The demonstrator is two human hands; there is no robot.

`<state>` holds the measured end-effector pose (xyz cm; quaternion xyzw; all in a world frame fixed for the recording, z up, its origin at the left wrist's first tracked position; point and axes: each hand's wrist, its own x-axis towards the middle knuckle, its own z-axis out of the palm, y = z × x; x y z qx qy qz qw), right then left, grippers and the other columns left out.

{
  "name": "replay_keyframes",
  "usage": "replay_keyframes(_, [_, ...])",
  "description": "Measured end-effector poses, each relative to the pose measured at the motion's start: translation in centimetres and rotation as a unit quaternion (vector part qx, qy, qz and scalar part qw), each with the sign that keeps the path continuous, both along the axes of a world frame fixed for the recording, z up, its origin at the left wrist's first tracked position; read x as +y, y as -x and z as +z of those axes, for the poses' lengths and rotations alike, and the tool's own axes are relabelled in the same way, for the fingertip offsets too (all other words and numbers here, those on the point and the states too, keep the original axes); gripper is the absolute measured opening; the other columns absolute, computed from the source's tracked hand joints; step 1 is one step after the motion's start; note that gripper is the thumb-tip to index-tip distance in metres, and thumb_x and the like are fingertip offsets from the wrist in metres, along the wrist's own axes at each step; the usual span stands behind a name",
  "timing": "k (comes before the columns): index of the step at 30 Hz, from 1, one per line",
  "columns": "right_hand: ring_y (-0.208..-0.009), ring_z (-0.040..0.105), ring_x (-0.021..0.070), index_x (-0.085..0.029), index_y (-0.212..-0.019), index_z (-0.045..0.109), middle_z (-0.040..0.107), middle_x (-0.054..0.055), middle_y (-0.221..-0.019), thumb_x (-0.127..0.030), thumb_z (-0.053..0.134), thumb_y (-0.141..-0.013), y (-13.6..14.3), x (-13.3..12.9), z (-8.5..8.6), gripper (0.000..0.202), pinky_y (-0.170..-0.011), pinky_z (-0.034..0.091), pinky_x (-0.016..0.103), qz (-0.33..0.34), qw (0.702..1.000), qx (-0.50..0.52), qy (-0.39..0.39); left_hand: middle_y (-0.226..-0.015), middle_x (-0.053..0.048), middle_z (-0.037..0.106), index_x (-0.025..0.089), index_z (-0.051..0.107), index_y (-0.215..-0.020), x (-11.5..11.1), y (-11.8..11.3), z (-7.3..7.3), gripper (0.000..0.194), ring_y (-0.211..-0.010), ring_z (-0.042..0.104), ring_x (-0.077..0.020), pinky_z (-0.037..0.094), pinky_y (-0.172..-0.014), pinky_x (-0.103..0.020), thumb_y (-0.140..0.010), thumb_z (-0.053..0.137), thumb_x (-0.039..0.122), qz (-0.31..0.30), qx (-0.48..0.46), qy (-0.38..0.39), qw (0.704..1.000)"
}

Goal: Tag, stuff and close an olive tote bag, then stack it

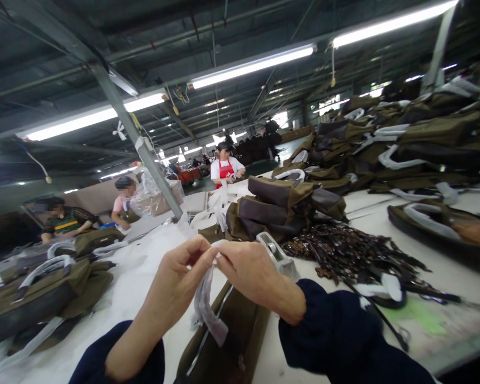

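Both hands, left hand and right hand, pinch white strip.

A long white bench runs away from the two hands into the hall. Directly under the left hand and right hand lies an olive bag, flat on the bench. Well to the left of the left hand sits a heap of olive bags with white wrapped handles. Just beyond the right hand stand stacked olive and brown bags, and to its right spreads a loose pile of dark brown straps. Further right lies another bag, with a tall stack of bags behind it. A pale green patch marks the bench near the right forearm.
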<state>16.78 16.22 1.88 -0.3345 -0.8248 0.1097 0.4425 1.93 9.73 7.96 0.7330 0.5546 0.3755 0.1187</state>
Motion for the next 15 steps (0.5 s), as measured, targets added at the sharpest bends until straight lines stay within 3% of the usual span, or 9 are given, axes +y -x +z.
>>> replay_keyframes(2, [-0.058,0.048,0.0126,-0.018,-0.070,0.058,0.060,0.003,-0.066,-0.029,0.046,-0.095,-0.1,0.0,-0.5,0.030,-0.058,0.025,0.028,0.026,0.998,0.036,0.037,-0.091,0.000,0.061,0.022,0.062,-0.097,0.2,0.3,-0.8,0.022,-0.082,0.055,-0.0168,0.042,-0.072,-0.026,-0.086,0.064,0.042,0.026,0.007,-0.026,0.999])
replay_keyframes(4, [-0.060,0.047,0.0124,-0.018,-0.067,0.055,0.057,0.001,-0.064,-0.030,0.046,-0.096,-0.2,0.0,-1.6,0.032,-0.059,0.029,0.027,0.053,0.989,0.118,0.078,-0.117,-0.005,0.060,0.023,0.055,-0.123,0.4,0.6,-2.0,0.055,-0.099,0.057,-0.0222,0.044,-0.081,-0.030,-0.075,0.076,0.039,0.061,0.011,-0.020,0.998])
replay_keyframes(5, [-0.060,0.047,0.0121,-0.018,-0.066,0.054,0.055,0.001,-0.063,-0.033,0.045,-0.096,-0.1,-0.1,-2.5,0.035,-0.059,0.030,0.026,0.070,0.977,0.167,0.109,-0.120,-0.007,0.060,0.022,0.051,-0.129,0.5,0.8,-2.8,0.064,-0.100,0.058,-0.0238,0.045,-0.081,-0.032,-0.073,0.077,0.037,0.076,0.007,0.000,0.997])
replay_keyframes(7, [-0.054,0.046,0.0105,-0.017,-0.068,0.055,0.053,0.000,-0.061,-0.043,0.045,-0.097,0.4,-0.3,-4.6,0.040,-0.054,0.031,0.025,0.119,0.931,0.267,0.218,-0.109,-0.007,0.065,0.020,0.053,-0.129,0.6,0.8,-4.5,0.053,-0.092,0.061,-0.0241,0.046,-0.078,-0.033,-0.080,0.068,0.033,0.088,-0.014,0.047,0.995])
replay_keyframes(9, [-0.043,0.041,0.0077,-0.016,-0.074,0.057,0.053,-0.001,-0.061,-0.054,0.045,-0.094,1.4,-0.6,-6.5,0.045,-0.045,0.028,0.023,0.202,0.834,0.360,0.367,-0.103,-0.007,0.067,0.018,0.056,-0.126,0.7,0.4,-5.8,0.038,-0.092,0.063,-0.0242,0.046,-0.082,-0.035,-0.089,0.054,0.030,0.079,-0.038,0.065,0.994])
replay_keyframes(12, [-0.039,0.037,0.0054,-0.015,-0.083,0.056,0.055,-0.002,-0.065,-0.064,0.050,-0.088,3.1,-0.7,-7.9,0.049,-0.038,0.027,0.021,0.301,0.649,0.472,0.515,-0.115,-0.009,0.067,0.018,0.056,-0.129,0.9,-0.5,-6.7,0.038,-0.106,0.061,-0.0251,0.043,-0.094,-0.036,-0.093,0.046,0.027,0.052,-0.078,0.061,0.994])
replay_keyframes(13, [-0.039,0.037,0.0052,-0.016,-0.084,0.055,0.054,-0.003,-0.064,-0.064,0.053,-0.087,3.6,-0.6,-8.0,0.048,-0.038,0.029,0.020,0.311,0.607,0.497,0.537,-0.120,-0.009,0.066,0.019,0.055,-0.131,1.0,-0.7,-6.9,0.040,-0.110,0.060,-0.0252,0.042,-0.098,-0.037,-0.093,0.047,0.027,0.045,-0.095,0.063,0.993])
replay_keyframes(15, [-0.039,0.034,0.0046,-0.017,-0.082,0.053,0.049,-0.005,-0.059,-0.059,0.056,-0.087,4.5,-0.1,-7.9,0.042,-0.038,0.028,0.018,0.309,0.563,0.515,0.567,-0.124,-0.009,0.065,0.020,0.054,-0.135,1.2,-0.9,-7.0,0.043,-0.116,0.058,-0.0251,0.039,-0.103,-0.036,-0.093,0.049,0.028,0.033,-0.127,0.064,0.989])
